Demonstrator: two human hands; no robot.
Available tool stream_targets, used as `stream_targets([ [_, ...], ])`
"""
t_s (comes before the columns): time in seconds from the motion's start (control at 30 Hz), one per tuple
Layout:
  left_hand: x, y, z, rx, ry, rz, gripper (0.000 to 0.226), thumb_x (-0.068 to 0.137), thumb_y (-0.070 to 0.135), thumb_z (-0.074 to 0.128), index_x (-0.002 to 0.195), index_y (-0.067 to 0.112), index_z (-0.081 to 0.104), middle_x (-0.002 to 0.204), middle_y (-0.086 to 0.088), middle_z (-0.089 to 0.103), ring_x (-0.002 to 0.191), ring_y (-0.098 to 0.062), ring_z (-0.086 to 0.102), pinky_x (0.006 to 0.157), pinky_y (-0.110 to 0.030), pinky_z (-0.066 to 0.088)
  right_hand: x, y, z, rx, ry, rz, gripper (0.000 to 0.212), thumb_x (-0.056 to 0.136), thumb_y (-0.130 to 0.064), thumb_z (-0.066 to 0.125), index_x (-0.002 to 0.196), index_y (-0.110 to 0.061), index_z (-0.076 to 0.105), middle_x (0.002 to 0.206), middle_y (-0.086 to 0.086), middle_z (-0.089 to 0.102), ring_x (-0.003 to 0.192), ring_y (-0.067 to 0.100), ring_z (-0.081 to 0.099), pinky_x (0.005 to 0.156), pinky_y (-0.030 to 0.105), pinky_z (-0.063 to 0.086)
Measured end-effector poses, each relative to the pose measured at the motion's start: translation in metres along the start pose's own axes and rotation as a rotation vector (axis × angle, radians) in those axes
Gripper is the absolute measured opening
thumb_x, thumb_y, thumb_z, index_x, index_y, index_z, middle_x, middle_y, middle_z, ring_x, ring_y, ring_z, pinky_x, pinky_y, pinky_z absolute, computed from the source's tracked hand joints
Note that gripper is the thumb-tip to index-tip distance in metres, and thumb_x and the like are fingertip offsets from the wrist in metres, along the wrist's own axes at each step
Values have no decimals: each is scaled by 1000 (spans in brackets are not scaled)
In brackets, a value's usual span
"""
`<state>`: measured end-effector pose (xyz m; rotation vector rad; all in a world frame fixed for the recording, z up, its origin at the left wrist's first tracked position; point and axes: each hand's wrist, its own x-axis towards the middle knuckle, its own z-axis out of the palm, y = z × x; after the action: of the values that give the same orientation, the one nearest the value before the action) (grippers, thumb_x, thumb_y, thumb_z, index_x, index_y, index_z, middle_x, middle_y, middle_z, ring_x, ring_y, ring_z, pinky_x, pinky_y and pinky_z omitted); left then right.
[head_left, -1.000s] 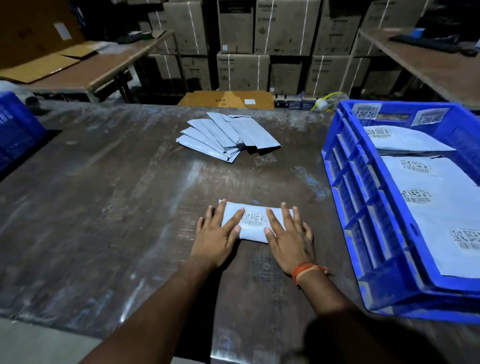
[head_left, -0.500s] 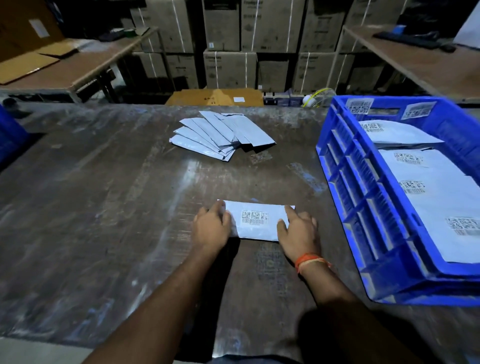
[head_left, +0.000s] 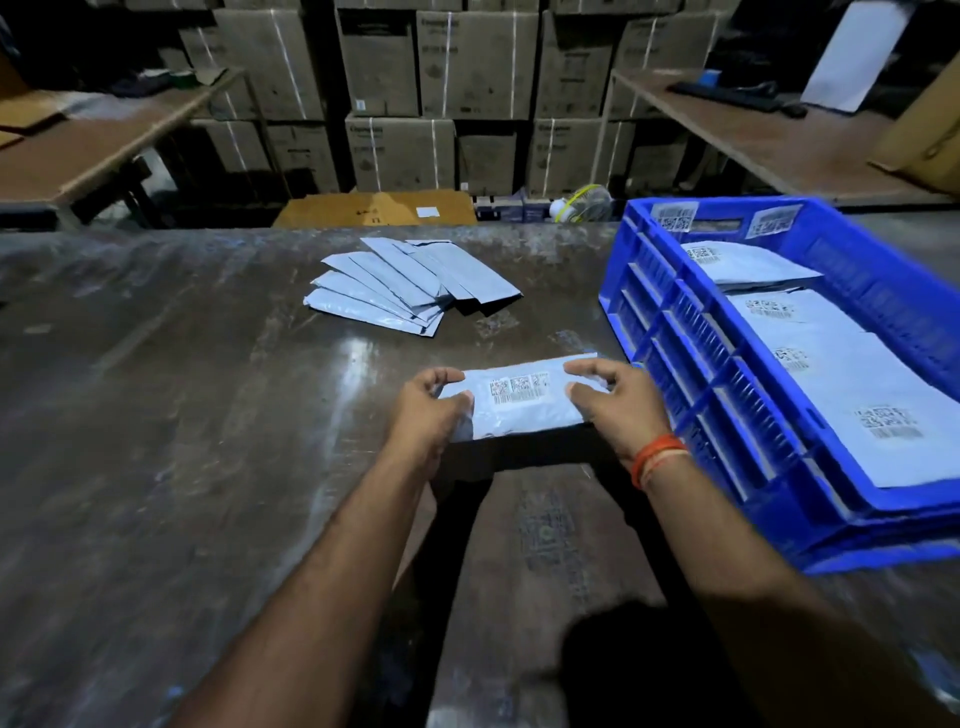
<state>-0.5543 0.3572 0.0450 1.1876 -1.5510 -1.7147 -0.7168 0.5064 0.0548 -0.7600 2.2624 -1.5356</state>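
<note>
Grey folded mailer (head_left: 519, 402), pressed flat on the table (head_left: 182, 415) a second ago, now held just above it, left hand (head_left: 431, 410) and right hand (head_left: 618, 405) each gripping one end; fold judged done, likely bound for the fanned stack (head_left: 410, 286) beyond.

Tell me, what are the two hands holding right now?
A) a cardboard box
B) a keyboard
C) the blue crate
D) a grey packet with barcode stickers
D: the left hand and the right hand each grip one end of the grey packet, whose barcode label faces up.
</note>
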Motion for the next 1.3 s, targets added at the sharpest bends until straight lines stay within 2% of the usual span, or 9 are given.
stream_targets([
  [0.1, -2, 28, 7, 23, 10, 57, 27, 69, 17, 75, 94, 24, 74, 111, 1, 71, 90, -25, 75, 80, -51, 62, 10, -23, -16, -27, 28, -35, 22, 74, -22, 67, 92, -29, 78, 95, -14, 74, 95, 9, 69, 96, 36, 54],
  [0.27, -15, 88, 26, 59, -37, 251, 34, 62, 28, 77, 95, 24, 78, 109, 3, 75, 107, -7, 69, 93, -44, 58, 31, -65, -65, -52, 42, -139, 31, 64, -39, 62, 91, -36, 77, 90, -8, 75, 84, 16, 72, 86, 46, 59],
  [0.37, -24, 119, 54, 126, -42, 337, 34, 63, 34, 76, 97, 29, 79, 96, 8, 76, 95, -7, 71, 90, -38, 59, 47, -81, -115, -83, 62, -201, 30, 64, -39, 64, 91, -34, 78, 81, -8, 74, 73, 17, 68, 82, 40, 58],
  [0.47, -30, 142, 102, 221, -102, 412, 27, 73, 28, 73, 100, 28, 80, 88, 6, 76, 70, -10, 64, 69, -27, 52, 62, -78, -169, 2, 86, -184, 21, 68, -29, 69, 87, -26, 78, 74, -4, 68, 66, 19, 58, 72, 38, 52],
  [0.57, -28, 156, 167, 269, -161, 414, 22, 77, 21, 74, 97, 27, 79, 89, 2, 74, 71, -15, 66, 66, -30, 54, 80, -62, -222, 33, 130, -130, 17, 82, -4, 67, 94, -14, 76, 69, 9, 58, 65, 21, 51, 64, 33, 45],
  [0.8, -16, 156, 297, 398, -190, 344, 24, 76, 3, 74, 80, 26, 71, 99, -7, 76, 99, -27, 72, 86, -38, 60, 135, 0, -303, 19, 191, -6, 18, 75, -2, 67, 80, -18, 74, 74, 16, 65, 69, 24, 57, 69, 40, 51],
  [1.0, -6, 146, 341, 641, -118, 299, 25, 82, 4, 72, 96, 24, 74, 103, -3, 72, 96, -24, 71, 81, -34, 61, 165, 30, -316, -93, 144, 53, 19, 74, 0, 64, 84, -11, 76, 63, 11, 62, 58, 22, 57, 65, 37, 53],
  [1.17, -8, 137, 369, 945, -127, 289, 30, 86, 4, 63, 111, 17, 74, 110, -6, 70, 102, -27, 69, 86, -36, 59, 186, 46, -318, -288, 81, 94, 23, 77, -4, 63, 91, -14, 77, 76, 4, 68, 72, 24, 63, 81, 39, 57],
  [1.3, -3, 125, 383, 1043, -148, 243, 31, 90, 12, 62, 120, 11, 69, 120, -11, 68, 112, -32, 65, 96, -41, 55, 192, 57, -316, -381, 25, 118, 32, 81, 0, 62, 107, -13, 76, 108, 9, 72, 104, 25, 66, 89, 24, 49],
])
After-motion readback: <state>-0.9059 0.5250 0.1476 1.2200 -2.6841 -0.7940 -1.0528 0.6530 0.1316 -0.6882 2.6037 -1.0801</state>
